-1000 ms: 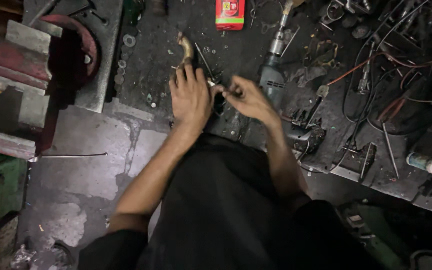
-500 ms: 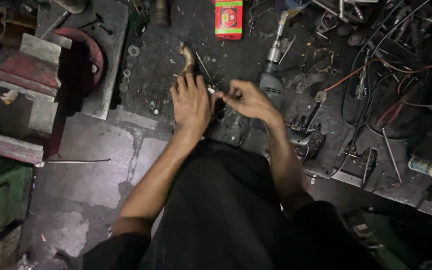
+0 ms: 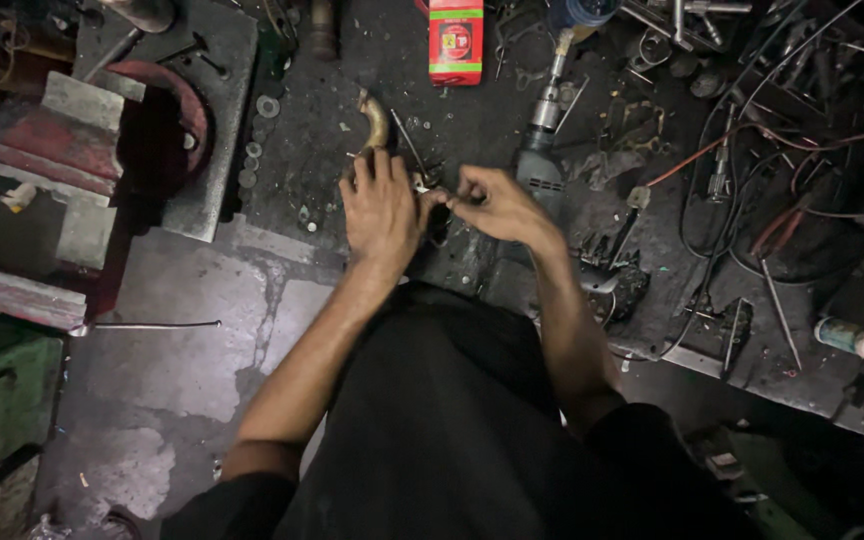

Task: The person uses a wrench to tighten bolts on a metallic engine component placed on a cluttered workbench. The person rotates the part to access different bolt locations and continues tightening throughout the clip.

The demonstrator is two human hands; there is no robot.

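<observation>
My left hand (image 3: pixel 380 208) lies palm down on the dark greasy floor, pressing on the near end of a curved brass pipe fitting (image 3: pixel 376 122) whose far end sticks out beyond the fingers. My right hand (image 3: pixel 492 203) is just to its right, fingers pinched on a small metal part (image 3: pixel 422 186) between the two hands. What the part is stays too small and dark to tell. A thin metal rod (image 3: pixel 407 143) lies beside the fitting.
An electric drill (image 3: pixel 542 150) lies right of my right hand. A red box (image 3: pixel 455 40) sits at the top. Cables and tools (image 3: pixel 752 170) crowd the right. A red machine (image 3: pixel 82 150) and several washers (image 3: pixel 252 165) lie left. A glue bottle (image 3: pixel 862 342) is far right.
The view has shifted slightly. Both hands stay together at the same spot; my right hand's fingers keep working at the small part.
</observation>
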